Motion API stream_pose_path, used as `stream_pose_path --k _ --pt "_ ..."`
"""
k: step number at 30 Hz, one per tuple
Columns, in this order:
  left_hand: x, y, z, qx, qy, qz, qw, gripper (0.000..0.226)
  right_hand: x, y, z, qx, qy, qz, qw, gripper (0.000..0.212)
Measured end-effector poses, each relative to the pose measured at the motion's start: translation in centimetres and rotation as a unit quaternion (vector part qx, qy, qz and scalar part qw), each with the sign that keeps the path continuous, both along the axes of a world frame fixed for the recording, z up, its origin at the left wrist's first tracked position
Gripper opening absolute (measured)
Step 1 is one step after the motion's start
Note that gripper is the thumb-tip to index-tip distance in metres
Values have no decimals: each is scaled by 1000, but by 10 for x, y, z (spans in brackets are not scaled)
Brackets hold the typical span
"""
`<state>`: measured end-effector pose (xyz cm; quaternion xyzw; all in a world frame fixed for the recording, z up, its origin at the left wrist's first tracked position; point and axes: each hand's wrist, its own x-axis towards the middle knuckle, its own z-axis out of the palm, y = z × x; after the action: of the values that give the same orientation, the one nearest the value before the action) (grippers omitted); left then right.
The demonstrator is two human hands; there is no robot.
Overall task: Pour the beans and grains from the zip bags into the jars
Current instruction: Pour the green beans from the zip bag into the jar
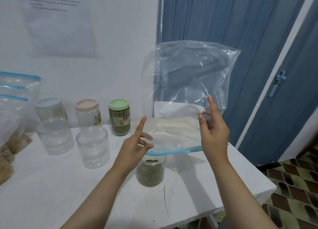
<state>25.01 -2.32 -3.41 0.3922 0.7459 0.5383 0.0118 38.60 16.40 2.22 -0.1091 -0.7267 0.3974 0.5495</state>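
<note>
I hold a clear zip bag (185,84) upside down, its blue zip edge (173,152) at the bottom, right above an open jar of green beans (150,173) on the white table (215,185). The bag looks empty apart from a white label. My left hand (137,142) pinches the bag's lower left side with thumb and middle fingers, index finger pointing up. On the lower right side, my right hand (212,130) pinches the plastic between thumb and fingers.
Two empty open jars (93,147) (55,136) stand left of the beans jar. Behind them are lidded jars with blue (49,108), pink (87,111) and green (119,117) lids. More zip bags (12,108) lean at far left. The table's right edge drops to a tiled floor.
</note>
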Motion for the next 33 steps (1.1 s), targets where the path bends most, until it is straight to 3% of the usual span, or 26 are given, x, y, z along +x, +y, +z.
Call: stream_pose_path --k 8,20,33 --pt "-6 -5 -2 -30 40 -41 998 100 0 2 0 0 -2 14 1000 59" --pt "-8 1 -10 1 61 -11 998 110 -4 4 -4 9 1 5 1000 57" --pt "-10 0 -13 3 98 5 995 106 -10 1 -4 2 5 35 999 55"
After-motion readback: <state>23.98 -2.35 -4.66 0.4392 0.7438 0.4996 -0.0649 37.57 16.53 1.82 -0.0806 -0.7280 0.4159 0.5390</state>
